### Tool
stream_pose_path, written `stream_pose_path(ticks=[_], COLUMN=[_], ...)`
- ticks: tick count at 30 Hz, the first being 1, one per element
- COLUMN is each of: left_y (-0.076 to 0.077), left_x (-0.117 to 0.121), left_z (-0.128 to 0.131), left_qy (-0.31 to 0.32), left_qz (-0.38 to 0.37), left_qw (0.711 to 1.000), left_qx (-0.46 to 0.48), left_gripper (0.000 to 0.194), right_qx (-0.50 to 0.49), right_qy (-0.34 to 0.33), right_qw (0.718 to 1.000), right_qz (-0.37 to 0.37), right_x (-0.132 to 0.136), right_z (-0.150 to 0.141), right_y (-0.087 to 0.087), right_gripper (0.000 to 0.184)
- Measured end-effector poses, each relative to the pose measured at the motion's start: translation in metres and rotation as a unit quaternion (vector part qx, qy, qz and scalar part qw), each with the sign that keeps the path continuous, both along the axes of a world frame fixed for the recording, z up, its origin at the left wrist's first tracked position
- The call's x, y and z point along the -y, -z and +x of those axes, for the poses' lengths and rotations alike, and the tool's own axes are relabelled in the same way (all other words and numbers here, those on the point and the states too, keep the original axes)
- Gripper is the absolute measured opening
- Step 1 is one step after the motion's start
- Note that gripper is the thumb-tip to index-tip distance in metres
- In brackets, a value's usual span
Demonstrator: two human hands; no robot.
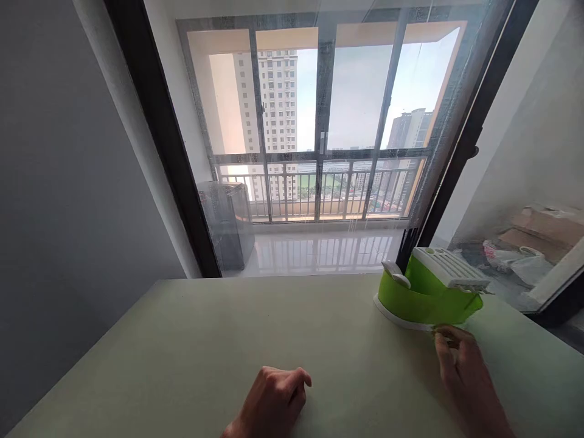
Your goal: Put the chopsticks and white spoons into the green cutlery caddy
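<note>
At the right of the table stands a green plastic knife and utensil holder [426, 301] with a slotted white top and a white base. My right hand [460, 365] is closed in a pinch at the near edge of that base, thumb and fingertips meeting at the rim. My left hand [274, 398] rests on the table near the front middle, its fingers curled in with nothing visible in them. Some of its fingers are hidden beneath the hand.
The pale table [205, 328] meets a glass panel with a dark frame [168, 140] at its far edge. Behind the glass are a grey appliance [228, 225] and a balcony railing [331, 188]. A plastic bag [531, 267] and cardboard [545, 225] lie at the right.
</note>
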State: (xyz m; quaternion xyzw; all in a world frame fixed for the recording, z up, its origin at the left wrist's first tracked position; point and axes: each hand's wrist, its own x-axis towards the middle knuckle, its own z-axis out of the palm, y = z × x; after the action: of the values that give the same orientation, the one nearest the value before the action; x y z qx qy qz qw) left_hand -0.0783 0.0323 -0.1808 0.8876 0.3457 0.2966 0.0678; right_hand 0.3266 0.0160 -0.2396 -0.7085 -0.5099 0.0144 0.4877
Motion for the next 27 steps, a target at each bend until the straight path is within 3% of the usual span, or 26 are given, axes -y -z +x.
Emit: stream_pose_path(ticks=[2,4,9,15,27], left_y=[-0.001,-0.004,-0.007,-0.005,-0.005], left_x=[0.001,0.0,-0.003,-0.002,-0.002], left_z=[0.0,0.0,0.0,0.001,-0.002], left_qy=[-0.002,0.001,-0.007,-0.006,-0.036], left_qz=[-0.003,0.002,0.016,0.019,-0.013], left_qw=[1.0,1.0,1.0,1.0,0.999], left_qx=[-0.001,0.0,0.011,0.022,0.002], left_gripper=[0.033,0.033,0.033,0.033,0.032], right_qx=[-0.078,-0.137,-0.207,-0.224,-0.221], right_qy=[-0.105,-0.178,-0.309,-0.31,-0.313], right_qw=[0.988,0.969,0.921,0.913,0.913], right_qz=[-0.077,-0.104,-0.117,-0.143,-0.141], right_x=[-0.001,-0.006,-0.035,-0.059,-0.059], right_z=[-0.027,-0.054,-0.105,-0.12,-0.12], right_y=[-0.007,-0.016,-0.037,-0.038,-0.032], right_gripper=[0.046,0.049,0.053,0.057,0.055])
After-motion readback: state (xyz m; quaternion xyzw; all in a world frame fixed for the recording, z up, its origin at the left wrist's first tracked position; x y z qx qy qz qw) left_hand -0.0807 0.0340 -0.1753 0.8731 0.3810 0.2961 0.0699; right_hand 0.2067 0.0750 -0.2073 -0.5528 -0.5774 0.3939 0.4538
